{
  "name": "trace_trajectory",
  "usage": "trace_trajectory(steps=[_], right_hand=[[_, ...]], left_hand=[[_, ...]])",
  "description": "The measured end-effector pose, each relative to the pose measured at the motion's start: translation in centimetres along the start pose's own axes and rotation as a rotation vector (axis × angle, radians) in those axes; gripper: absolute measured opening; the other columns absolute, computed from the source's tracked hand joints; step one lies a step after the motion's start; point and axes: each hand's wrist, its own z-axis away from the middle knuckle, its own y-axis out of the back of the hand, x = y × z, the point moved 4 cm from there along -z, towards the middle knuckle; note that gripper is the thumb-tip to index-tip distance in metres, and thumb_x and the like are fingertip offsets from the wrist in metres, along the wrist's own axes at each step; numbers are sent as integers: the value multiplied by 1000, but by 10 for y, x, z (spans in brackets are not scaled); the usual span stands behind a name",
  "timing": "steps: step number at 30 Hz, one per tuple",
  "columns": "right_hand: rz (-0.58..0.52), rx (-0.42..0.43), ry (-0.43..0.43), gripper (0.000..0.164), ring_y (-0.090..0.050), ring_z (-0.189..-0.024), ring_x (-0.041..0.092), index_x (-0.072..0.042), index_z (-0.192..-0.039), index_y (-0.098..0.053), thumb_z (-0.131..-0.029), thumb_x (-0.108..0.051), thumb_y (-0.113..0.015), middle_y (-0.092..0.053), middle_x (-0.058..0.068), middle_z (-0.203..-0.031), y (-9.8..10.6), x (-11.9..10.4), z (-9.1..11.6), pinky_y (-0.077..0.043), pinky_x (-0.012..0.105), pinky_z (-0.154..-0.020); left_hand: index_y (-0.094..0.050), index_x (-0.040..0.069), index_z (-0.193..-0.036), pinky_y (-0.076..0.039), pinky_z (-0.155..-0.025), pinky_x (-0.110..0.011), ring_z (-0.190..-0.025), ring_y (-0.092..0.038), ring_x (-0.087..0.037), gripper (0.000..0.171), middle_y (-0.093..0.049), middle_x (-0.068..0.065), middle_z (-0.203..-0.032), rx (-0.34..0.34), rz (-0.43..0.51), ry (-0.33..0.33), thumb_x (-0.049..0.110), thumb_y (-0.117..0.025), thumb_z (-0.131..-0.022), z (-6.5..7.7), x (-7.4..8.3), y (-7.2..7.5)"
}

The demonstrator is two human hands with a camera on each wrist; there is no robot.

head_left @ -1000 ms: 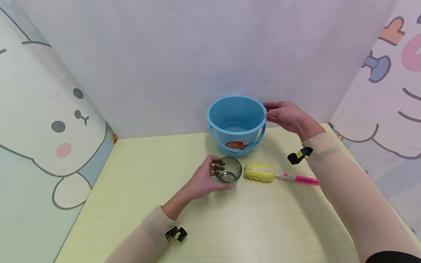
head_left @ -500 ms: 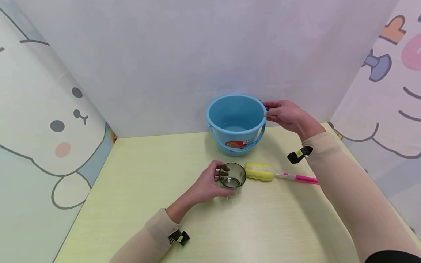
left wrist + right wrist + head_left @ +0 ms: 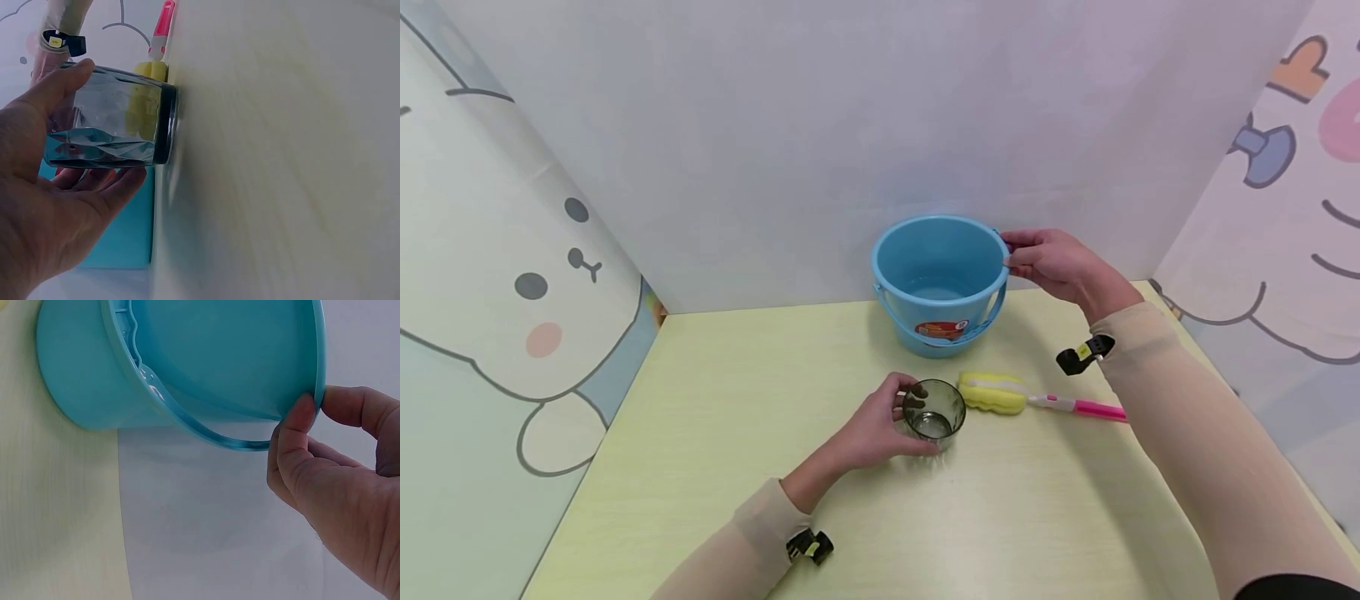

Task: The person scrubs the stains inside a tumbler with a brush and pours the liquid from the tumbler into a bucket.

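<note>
Red-orange sticker on blue bucket — print too small to read.

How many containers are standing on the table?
2: a blue bucket at the back, its rim held by the right hand, and a glass in front, gripped by the left hand.

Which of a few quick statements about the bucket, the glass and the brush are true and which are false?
1. The left hand holds the glass. True.
2. The glass lies on its side. False: it stands upright on the table.
3. The right hand pinches the rim of the bucket. True.
4. The brush is inside the bucket. False: it lies on the table, right of the glass.
5. The bucket is red. False: it is blue.
</note>
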Motion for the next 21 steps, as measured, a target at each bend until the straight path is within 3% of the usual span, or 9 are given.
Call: trace_trajectory(steps=[5, 21], right_hand=[[3, -3, 1, 58, -55, -133, 36, 2, -164, -33, -109, 2, -52, -42, 21, -161, 0, 0, 0, -58, 25, -95], [31, -1, 2, 57, -57, -127, 33, 3, -163, -33, -109, 1, -51, -41, 23, -160, 1, 0, 3, -58, 25, -95]], left_hand=[[-45, 5, -140, -52, -109, -42, -126, -63, -32, 82, -58, -15, -139, 0, 18, 2, 10, -97, -77, 1, -1, -1], [-42, 5, -147, -46, -115, -48, -134, -57, -30, 89, -57, -11, -143, -21, 11, 7, 13, -97, -77, 2, -5, -1]])
